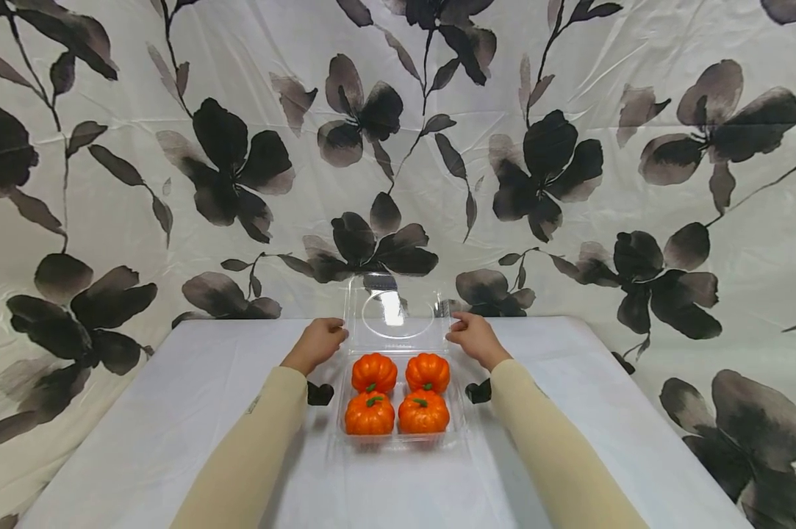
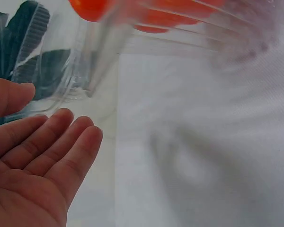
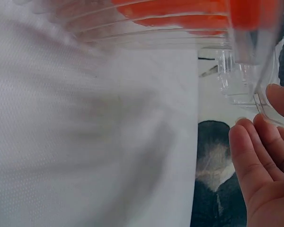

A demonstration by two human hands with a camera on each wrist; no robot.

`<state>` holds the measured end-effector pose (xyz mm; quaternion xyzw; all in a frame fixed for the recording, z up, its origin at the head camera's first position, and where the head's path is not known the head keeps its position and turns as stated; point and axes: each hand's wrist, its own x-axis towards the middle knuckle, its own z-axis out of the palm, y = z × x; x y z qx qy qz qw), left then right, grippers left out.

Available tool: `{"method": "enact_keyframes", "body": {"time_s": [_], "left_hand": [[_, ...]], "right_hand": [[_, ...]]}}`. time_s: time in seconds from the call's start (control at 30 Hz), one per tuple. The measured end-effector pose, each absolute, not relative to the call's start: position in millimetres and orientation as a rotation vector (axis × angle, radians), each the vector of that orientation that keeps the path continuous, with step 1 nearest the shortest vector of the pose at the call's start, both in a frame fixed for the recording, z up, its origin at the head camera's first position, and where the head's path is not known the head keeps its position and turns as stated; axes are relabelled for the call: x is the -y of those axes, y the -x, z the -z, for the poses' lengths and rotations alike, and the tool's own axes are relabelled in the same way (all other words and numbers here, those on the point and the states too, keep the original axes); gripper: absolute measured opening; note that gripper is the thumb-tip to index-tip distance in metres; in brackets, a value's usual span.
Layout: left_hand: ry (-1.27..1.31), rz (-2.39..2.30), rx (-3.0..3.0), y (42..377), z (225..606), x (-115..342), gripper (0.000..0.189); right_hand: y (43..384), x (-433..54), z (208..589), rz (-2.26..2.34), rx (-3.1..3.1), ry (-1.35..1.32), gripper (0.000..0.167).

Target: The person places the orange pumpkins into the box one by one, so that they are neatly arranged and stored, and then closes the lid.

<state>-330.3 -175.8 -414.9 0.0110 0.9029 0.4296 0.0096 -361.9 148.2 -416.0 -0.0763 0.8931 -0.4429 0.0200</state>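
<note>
A clear plastic clamshell container (image 1: 460, 422) sits on the white table with its hinged lid (image 1: 398, 339) raised upright at the back. Inside lie several small orange pumpkins (image 1: 369, 415) with green stems, set in two rows. My left hand (image 1: 316, 345) holds the lid's left edge, thumb above and fingers fairly straight in the left wrist view. At the opposite edge, my right hand (image 1: 478, 339) pinches the lid between thumb and fingertips. The right wrist view shows the right thumb (image 3: 280, 100) against the clear rim. Both palms stay outside the container.
A white cloth covers the table (image 1: 212, 411), whose far edge runs just behind the lid. Beyond it hangs a pale curtain (image 1: 437, 184) with dark flowers. Black devices (image 1: 320, 394) show under both wrists, beside the container.
</note>
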Motion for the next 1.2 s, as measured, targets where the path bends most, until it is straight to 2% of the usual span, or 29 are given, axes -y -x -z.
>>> {"method": "enact_keyframes", "body": {"time_s": [0.8,1.2], "left_hand": [[-0.112,-1.537,-2.752,324.1,381.8,175.4,0.056],[-0.028,-1.654,-2.843,320.9,370.9,170.4,0.047]], "right_hand": [[358.4,-154.3,380.7,1.482,-2.712,0.366,0.057],[355.7,-155.2,369.4,1.520,-2.769,0.394,0.049]]}}
